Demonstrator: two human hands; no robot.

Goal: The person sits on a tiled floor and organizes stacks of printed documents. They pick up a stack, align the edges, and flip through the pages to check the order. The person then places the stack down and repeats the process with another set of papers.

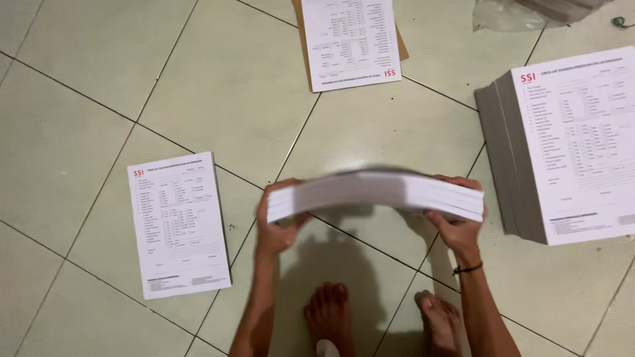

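Paper bundle (376, 192) clamped endwise by both hands' fingers (442, 218) above pale green tiled floor (79, 119); printed stacks around

Your held bundle (377, 192) is motion-blurred, so its sheets can't be told apart, and it hides most of both hands' fingers: left hand (276, 225), right hand (458, 221). Right stack (569, 145) is cut off by the right edge. Top form (349, 41) runs off the top edge and covers most of the brown board (401, 46) under it. Plastic wrap (512, 14), top right, is cropped, contents unclear. Your feet (329, 317) are cut by the bottom edge. Print on the left form (177, 223) is too small to make out.
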